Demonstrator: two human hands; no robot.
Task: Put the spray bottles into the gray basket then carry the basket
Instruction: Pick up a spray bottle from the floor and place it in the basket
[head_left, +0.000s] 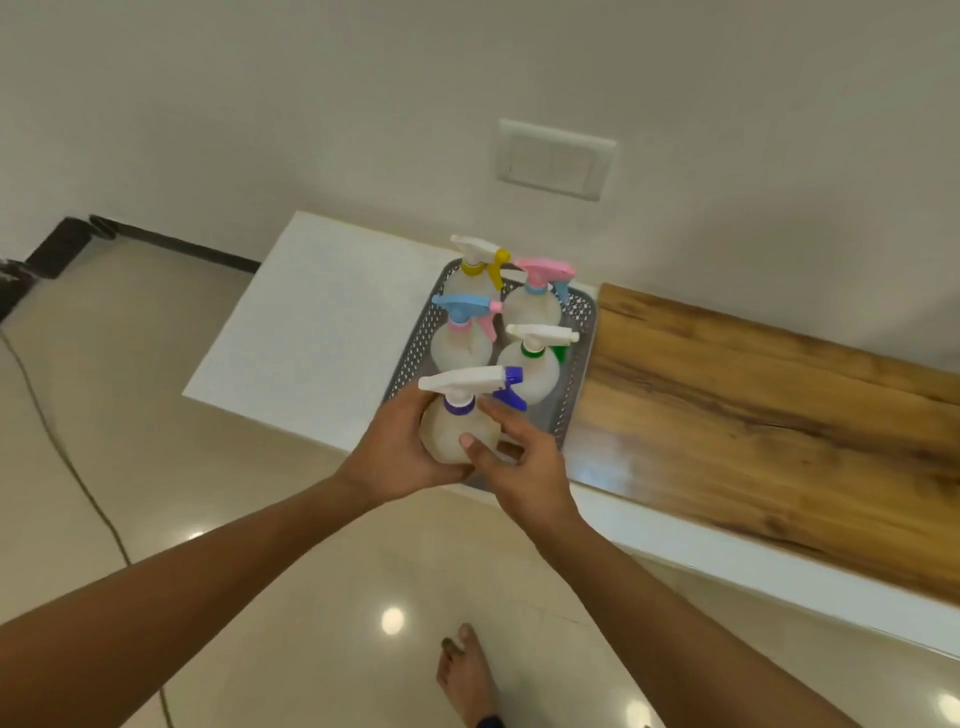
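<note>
Both hands hold the purple bottle (460, 434) at the near end of the basket (574, 374). The left hand (400, 449) cups its round belly; the right hand (519, 462) grips its side. It looks smooth, slippery and light. The neck is safer to hold.

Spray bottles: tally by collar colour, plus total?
Yellow collar: 1
Blue collar: 1
Pink collar: 1
Green collar: 1
Purple collar: 1, held by left hand and right hand over the gray basket
Total: 5
</note>
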